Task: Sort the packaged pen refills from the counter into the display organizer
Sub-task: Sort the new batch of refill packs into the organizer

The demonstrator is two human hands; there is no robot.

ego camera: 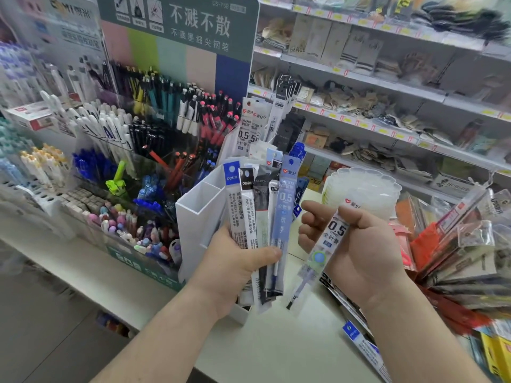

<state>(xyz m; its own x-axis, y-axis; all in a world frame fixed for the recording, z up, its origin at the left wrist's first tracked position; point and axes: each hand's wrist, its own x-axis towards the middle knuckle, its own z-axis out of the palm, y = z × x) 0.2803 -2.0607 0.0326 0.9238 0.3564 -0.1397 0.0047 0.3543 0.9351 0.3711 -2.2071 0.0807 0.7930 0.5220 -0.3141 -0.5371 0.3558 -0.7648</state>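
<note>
Stationery shop, white counter (276, 352), stocked wall shelves (387, 87) behind it. Landmark: white display organizer (199, 217) standing on the counter. Its near-left compartments look bare; its far compartments hold upright refill packs (250, 125). Left of the organizer, a tiered pen display (132, 150) crammed with pens, green signboard (179, 31) above. Right of the organizer, a clear plastic tub (362, 189), then a heap of loose packets (456, 258) on the counter. Left hand (235, 269), in front of the organizer, grips a fanned bundle of packaged refills (262, 214), thumb clamped across them. Right hand (356, 244), right of the organizer, pinches a single refill packet (323, 250), tilted, clear of the counter.
</note>
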